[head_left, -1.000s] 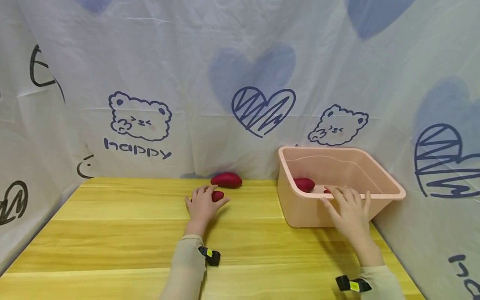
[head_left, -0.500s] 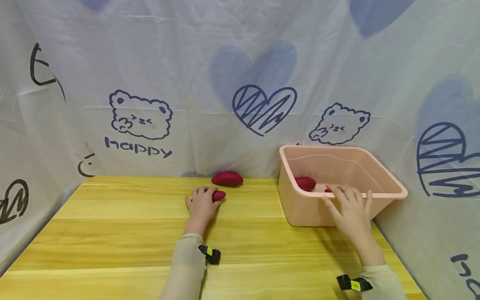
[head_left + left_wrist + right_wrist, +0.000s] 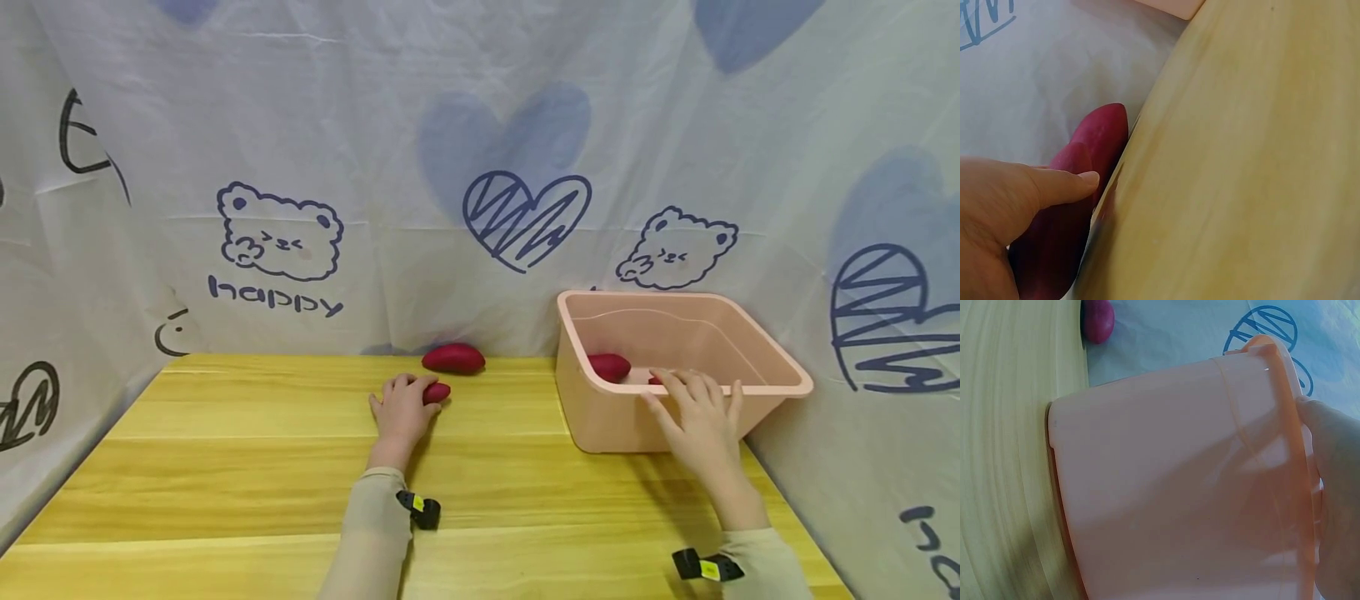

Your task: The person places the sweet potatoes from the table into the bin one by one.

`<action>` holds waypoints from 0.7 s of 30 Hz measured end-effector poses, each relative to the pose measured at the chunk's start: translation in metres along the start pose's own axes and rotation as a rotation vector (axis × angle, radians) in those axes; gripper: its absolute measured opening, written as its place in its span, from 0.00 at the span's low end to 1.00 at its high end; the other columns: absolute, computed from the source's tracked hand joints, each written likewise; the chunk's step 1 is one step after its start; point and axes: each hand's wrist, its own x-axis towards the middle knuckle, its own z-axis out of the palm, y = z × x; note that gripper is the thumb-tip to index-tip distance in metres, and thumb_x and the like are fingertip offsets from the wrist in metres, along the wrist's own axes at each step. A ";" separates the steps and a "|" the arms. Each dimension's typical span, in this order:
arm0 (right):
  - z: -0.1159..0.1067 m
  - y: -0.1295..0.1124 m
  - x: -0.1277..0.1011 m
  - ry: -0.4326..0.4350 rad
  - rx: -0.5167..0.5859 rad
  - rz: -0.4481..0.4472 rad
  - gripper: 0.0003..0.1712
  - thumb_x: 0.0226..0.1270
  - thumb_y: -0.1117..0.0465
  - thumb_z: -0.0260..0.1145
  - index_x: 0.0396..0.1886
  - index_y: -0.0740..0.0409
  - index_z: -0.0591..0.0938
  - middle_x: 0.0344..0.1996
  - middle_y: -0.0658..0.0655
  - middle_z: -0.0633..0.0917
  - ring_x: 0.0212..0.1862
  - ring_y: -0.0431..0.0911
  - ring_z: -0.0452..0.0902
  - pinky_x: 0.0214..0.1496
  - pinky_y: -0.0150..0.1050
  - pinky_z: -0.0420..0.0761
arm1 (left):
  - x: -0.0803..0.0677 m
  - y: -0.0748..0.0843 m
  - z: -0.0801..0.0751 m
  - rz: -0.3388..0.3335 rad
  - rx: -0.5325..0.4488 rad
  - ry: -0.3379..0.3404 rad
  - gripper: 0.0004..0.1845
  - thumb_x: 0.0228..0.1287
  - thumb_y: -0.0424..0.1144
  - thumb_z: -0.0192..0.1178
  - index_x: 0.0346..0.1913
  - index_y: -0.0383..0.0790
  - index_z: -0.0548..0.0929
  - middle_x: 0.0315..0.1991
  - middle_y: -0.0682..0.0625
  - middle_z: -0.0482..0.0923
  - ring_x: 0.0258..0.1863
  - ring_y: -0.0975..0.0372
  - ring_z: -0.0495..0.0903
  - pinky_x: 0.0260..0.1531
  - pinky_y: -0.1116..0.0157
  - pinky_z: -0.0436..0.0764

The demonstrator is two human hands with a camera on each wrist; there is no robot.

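Note:
My left hand (image 3: 402,412) grips a dark red sweet potato (image 3: 437,392) on the table, with the thumb laid across it in the left wrist view. Just behind lies a second sweet potato (image 3: 453,358), by the cloth. My right hand (image 3: 701,425) rests over the near rim of a pink plastic bin (image 3: 615,425), its fingers spread and reaching inside. Within the bin, another sweet potato (image 3: 609,367) sits at the left end. A small red patch (image 3: 654,381) shows beside the right fingertips; the rest of it is hidden.
The wood-grain table (image 3: 225,483) reaches back to a hanging white cloth (image 3: 405,167) printed with hearts and bears. More cloth hangs at both sides. The bin stands at the table's right end, against the cloth.
The left thumb, spread outward a second ago, has come in against the sweet potato, which shows slightly farther right. The right hand and bin have stayed put.

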 end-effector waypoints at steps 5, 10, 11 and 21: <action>0.000 0.000 0.000 -0.001 -0.005 0.002 0.28 0.73 0.40 0.52 0.62 0.52 0.76 0.58 0.64 0.74 0.65 0.64 0.59 0.70 0.72 0.37 | 0.001 0.000 -0.001 0.002 -0.008 0.005 0.23 0.60 0.47 0.67 0.59 0.54 0.81 0.59 0.43 0.74 0.63 0.43 0.66 0.63 0.29 0.51; 0.000 -0.001 0.000 -0.002 -0.001 0.006 0.28 0.73 0.40 0.52 0.62 0.52 0.76 0.59 0.63 0.74 0.66 0.64 0.59 0.71 0.71 0.35 | 0.000 0.002 -0.003 0.010 -0.009 0.021 0.23 0.60 0.48 0.67 0.59 0.54 0.81 0.59 0.43 0.74 0.62 0.43 0.67 0.63 0.30 0.52; 0.000 -0.001 0.000 -0.002 -0.001 0.006 0.28 0.73 0.40 0.53 0.62 0.52 0.76 0.59 0.63 0.74 0.66 0.64 0.59 0.71 0.71 0.35 | 0.000 0.003 -0.003 0.014 -0.009 0.026 0.23 0.60 0.48 0.68 0.59 0.54 0.81 0.59 0.43 0.74 0.62 0.43 0.67 0.64 0.30 0.52; -0.001 0.000 0.000 -0.011 0.002 0.008 0.28 0.73 0.40 0.52 0.62 0.51 0.75 0.59 0.64 0.74 0.66 0.64 0.59 0.71 0.71 0.34 | 0.001 0.012 -0.011 0.054 -0.009 0.073 0.22 0.62 0.47 0.66 0.60 0.58 0.80 0.59 0.43 0.75 0.62 0.43 0.67 0.63 0.31 0.55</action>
